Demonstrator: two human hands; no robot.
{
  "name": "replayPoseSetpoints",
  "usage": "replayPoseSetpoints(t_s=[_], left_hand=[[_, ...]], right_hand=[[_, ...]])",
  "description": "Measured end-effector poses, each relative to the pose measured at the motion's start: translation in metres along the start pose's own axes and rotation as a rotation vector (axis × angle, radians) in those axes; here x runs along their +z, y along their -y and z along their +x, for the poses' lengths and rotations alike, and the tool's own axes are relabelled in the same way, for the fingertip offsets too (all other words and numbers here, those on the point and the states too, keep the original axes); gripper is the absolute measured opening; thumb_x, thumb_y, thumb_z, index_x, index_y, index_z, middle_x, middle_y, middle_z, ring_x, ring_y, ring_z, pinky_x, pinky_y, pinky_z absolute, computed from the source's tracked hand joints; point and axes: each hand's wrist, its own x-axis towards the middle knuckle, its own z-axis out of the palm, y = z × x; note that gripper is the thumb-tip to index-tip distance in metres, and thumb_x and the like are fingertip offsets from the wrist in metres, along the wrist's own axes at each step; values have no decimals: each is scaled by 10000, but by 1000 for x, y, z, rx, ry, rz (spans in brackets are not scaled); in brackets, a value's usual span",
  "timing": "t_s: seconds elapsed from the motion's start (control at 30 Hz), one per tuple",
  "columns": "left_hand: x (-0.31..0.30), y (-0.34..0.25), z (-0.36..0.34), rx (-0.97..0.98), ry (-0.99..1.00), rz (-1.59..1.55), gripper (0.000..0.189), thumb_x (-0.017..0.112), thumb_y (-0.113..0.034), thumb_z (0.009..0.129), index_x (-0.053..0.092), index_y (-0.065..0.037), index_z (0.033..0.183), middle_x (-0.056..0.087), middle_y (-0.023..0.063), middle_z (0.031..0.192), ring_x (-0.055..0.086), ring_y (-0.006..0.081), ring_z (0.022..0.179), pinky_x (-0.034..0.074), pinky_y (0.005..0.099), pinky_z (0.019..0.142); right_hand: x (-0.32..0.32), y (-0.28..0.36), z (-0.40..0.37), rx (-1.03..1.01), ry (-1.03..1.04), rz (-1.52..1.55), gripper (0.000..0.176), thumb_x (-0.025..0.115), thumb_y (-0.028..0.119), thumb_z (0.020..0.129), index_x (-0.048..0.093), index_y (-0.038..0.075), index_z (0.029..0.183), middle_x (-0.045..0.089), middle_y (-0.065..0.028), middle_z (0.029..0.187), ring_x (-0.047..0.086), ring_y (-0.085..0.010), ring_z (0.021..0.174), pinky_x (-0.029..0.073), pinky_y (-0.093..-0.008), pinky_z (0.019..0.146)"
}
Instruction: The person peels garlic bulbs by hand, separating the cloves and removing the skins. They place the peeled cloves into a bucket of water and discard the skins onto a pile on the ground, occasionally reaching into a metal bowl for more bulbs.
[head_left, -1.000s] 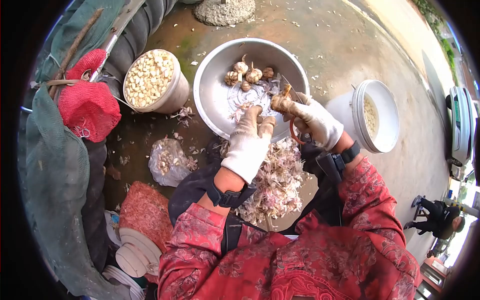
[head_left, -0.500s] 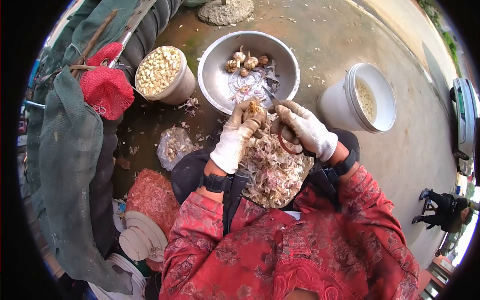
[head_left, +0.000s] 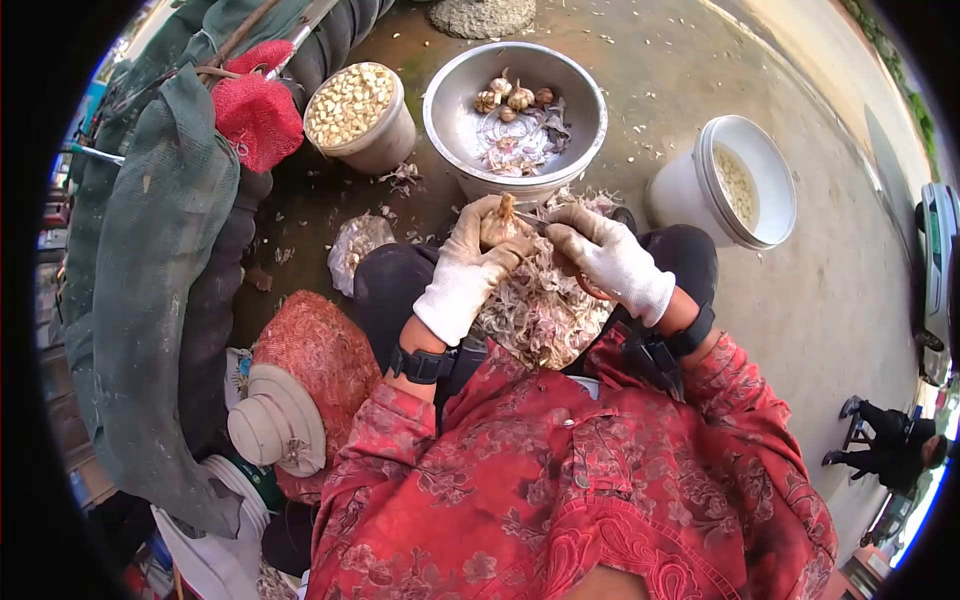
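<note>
My left hand [head_left: 471, 262], in a white glove with a soiled palm, is wrapped round a garlic bulb [head_left: 504, 226] with its stalk up. Close by on the right, my gloved right hand [head_left: 609, 255] grips scissors [head_left: 590, 286]; an orange-brown handle loop shows below the fingers. The blade lies against the bulb, mostly hidden by the glove. Beneath both hands is a heap of garlic skins [head_left: 545, 320]. Beyond them stands a metal basin [head_left: 437, 128] holding several garlic bulbs [head_left: 519, 97] and loose skins.
A bucket of peeled cloves [head_left: 352, 105] stands back left, a tilted white bucket [head_left: 684, 195] at right. A plastic bag [head_left: 357, 248], a red net sack [head_left: 315, 345] and a pale hat [head_left: 277, 420] are at left. A person [head_left: 895, 445] sits far right.
The scissors' blade has come down from pointing toward the basin to the bulb, and my right hand has closed in on it. The view has shifted, with the basin higher in it.
</note>
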Motion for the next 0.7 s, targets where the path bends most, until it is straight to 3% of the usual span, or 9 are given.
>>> replayPoseSetpoints(t_s=[0.03, 0.1, 0.13, 0.2, 0.33, 0.4, 0.5, 0.6, 0.7], left_hand=[[0, 0, -3, 3, -3, 1, 522, 566, 35, 853, 387, -60, 1334, 588, 33, 985, 547, 77, 839, 460, 212, 786], [0, 2, -10, 17, -18, 112, 524, 584, 25, 842, 390, -43, 1324, 602, 29, 939, 560, 79, 824, 469, 217, 790], [0, 4, -12, 20, -19, 115, 524, 584, 25, 842, 390, -43, 1324, 602, 29, 939, 560, 79, 824, 469, 217, 790], [0, 6, -16, 37, -60, 169, 527, 764, -149, 777, 484, -73, 1217, 599, 39, 984, 567, 106, 884, 481, 264, 810], [3, 4, -25, 30, -48, 235, 544, 771, -191, 773, 487, -73, 1222, 600, 84, 1045, 581, 164, 954, 476, 299, 852], [6, 5, -30, 194, -118, 621, 520, 706, -92, 791, 467, -61, 1252, 625, 57, 977, 602, 111, 872, 489, 256, 788], [12, 4, -37, 311, -139, 725, 524, 742, -157, 774, 491, -86, 1229, 624, 73, 1010, 603, 155, 897, 491, 287, 808], [18, 5, -39, 199, -112, 637, 536, 740, -183, 781, 482, -102, 1243, 619, 97, 1035, 600, 192, 940, 482, 316, 840], [25, -4, -44, 153, -89, 622, 547, 736, -181, 784, 474, -100, 1257, 610, 117, 1070, 593, 221, 991, 468, 330, 876]], right_hand=[[2, -2, -3, -3, 2, -1, 208, 561, 189, 950, 625, 40, 1080, 603, -2, 807, 534, -65, 723, 462, -234, 668], [7, -4, -9, -204, -85, -246, 201, 570, 202, 941, 643, 55, 1058, 616, -24, 800, 547, -80, 728, 471, -256, 686], [7, 3, -15, -151, -60, -261, 191, 572, 196, 934, 650, 60, 1042, 639, -57, 824, 576, -108, 758, 481, -279, 717], [5, 7, -21, -116, -25, -250, 192, 567, 194, 936, 649, 59, 1045, 645, -62, 832, 584, -114, 769, 482, -282, 725], [3, 6, -31, -156, 0, -317, 199, 564, 188, 922, 645, 59, 1050, 665, -99, 872, 635, -189, 820, 492, -314, 754], [4, 6, -39, -219, -11, -379, 203, 566, 187, 916, 643, 59, 1053, 666, -111, 882, 647, -214, 832, 495, -323, 757], [2, 7, -45, -255, -7, -474, 212, 571, 190, 906, 635, 52, 1054, 664, -138, 917, 653, -262, 871, 498, -341, 770], [3, 1, -49, -309, -22, -414, 215, 575, 204, 906, 631, 50, 1045, 664, -143, 920, 654, -272, 868, 500, -346, 771], [4, -4, -52, -230, -42, -371, 230, 575, 226, 909, 629, 53, 1051, 665, -149, 921, 656, -273, 867, 501, -350, 768]])
